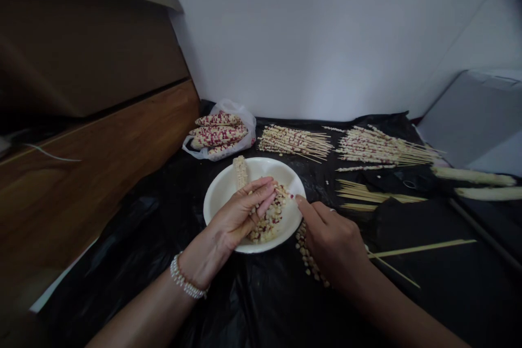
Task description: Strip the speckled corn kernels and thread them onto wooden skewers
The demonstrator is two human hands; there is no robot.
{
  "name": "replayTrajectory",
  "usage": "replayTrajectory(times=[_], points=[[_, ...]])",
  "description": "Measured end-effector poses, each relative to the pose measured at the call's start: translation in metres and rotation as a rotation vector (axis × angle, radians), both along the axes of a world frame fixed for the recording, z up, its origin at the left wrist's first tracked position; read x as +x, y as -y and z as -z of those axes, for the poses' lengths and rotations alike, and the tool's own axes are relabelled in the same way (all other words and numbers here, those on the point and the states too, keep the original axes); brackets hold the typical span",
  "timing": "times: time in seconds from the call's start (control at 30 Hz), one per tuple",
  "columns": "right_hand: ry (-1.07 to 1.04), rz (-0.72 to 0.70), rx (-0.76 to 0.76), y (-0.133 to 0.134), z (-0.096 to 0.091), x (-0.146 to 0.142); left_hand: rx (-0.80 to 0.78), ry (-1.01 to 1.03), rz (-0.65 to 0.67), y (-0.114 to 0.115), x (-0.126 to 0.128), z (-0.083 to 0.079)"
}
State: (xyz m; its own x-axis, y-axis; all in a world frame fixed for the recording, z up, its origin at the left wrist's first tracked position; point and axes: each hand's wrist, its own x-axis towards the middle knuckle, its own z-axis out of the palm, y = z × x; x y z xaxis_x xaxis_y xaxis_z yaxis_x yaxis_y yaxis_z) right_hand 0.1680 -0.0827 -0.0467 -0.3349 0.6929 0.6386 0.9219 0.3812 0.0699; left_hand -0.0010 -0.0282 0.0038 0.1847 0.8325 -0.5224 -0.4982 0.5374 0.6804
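Note:
Over a white bowl [212, 207] of loose corn kernels [267, 225], my left hand [248, 206] is closed, fingers pinched together around some kernels. A stripped corn cob [240, 171] leans inside the bowl's far left side. At the bowl's right rim, my right hand [332, 234] grips a thin bamboo skewer [395, 269], whose tail shows behind the hand. Pale and dark red kernels line up between the two hands, apparently on the skewer's front end; my left fingers partly hide them. More loose kernels [305, 253] lie beside the bowl, partly under my right hand.
Black plastic sheeting [134, 250] covers the surface. Behind the bowl are a bag of speckled corn ears [220, 133] and two piles of kernel-threaded skewers [291, 140] [375, 147]. Bare skewers [367, 193] and stripped cobs [475, 176] lie right. A white wall [302, 38] stands behind.

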Motion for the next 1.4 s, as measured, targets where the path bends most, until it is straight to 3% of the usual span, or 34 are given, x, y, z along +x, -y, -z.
replayTrajectory(times=[0.13, 0.27, 0.5, 0.67, 0.9, 1.17, 1.4], points=[[-0.003, 0.001, -0.004, 0.000, 0.001, -0.001, 0.026, -0.038, -0.002, 0.001, 0.004, -0.002], [-0.008, -0.007, 0.003, 0.000, 0.000, -0.003, 0.093, -0.003, 0.033, -0.001, 0.003, 0.007], [-0.034, -0.018, -0.023, 0.000, -0.003, -0.006, 0.138, 0.116, 0.196, -0.002, 0.003, 0.022], [-0.130, 0.068, -0.276, -0.010, -0.008, 0.004, -0.008, 0.238, 0.090, -0.003, 0.001, 0.013], [-0.293, -0.094, -0.501, -0.021, -0.008, 0.010, -0.150, 0.248, -0.051, -0.015, -0.009, 0.005], [-0.432, -0.206, -0.697, -0.010, -0.026, 0.016, -0.089, 0.202, 0.036, -0.010, -0.009, 0.009], [-0.383, -0.151, -0.749, -0.010, -0.036, 0.025, -0.024, 0.192, 0.113, -0.004, -0.008, 0.011]])
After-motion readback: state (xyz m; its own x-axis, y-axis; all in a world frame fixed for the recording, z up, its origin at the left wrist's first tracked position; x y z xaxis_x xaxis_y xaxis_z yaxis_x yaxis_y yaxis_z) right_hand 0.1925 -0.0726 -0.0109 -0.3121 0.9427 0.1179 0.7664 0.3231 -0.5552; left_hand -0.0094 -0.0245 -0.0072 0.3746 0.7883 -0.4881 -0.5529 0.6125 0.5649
